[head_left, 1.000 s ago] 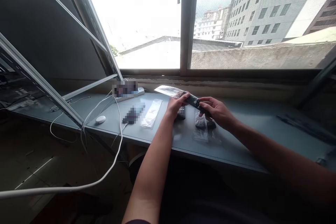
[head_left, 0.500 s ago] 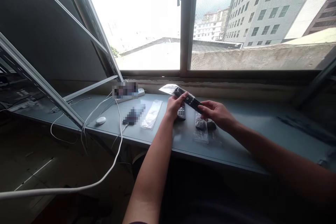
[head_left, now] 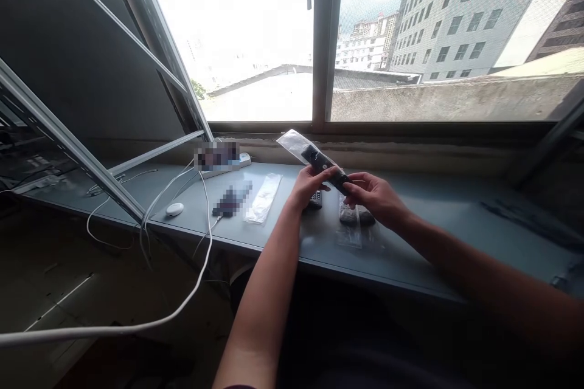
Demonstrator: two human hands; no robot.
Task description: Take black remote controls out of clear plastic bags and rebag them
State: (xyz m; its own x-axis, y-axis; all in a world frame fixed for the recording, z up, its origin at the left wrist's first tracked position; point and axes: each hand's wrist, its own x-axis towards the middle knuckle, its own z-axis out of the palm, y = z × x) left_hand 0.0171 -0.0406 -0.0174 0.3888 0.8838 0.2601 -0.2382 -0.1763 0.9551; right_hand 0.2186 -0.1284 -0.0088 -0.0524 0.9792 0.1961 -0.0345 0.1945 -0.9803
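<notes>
Both hands hold a black remote control (head_left: 325,167) above the grey table (head_left: 410,249), tilted with its far end up and left. That far end sits inside a clear plastic bag (head_left: 295,143). My left hand (head_left: 309,185) grips the bag and remote at the middle. My right hand (head_left: 371,197) pinches the remote's near end. Below the hands, another remote (head_left: 314,199) lies on the table, and a bagged dark object (head_left: 352,217) rests beside it under my right hand.
An empty clear bag (head_left: 263,196) and a blurred dark item (head_left: 232,199) lie to the left. Further left are a small white round device (head_left: 174,209), white cables (head_left: 150,219) and a power strip (head_left: 221,158). A slanted metal frame (head_left: 68,140) crosses the left. A window stands behind.
The remote has slid further into the clear bag and both have been lifted and tilted more upright. My two hands moved closer together.
</notes>
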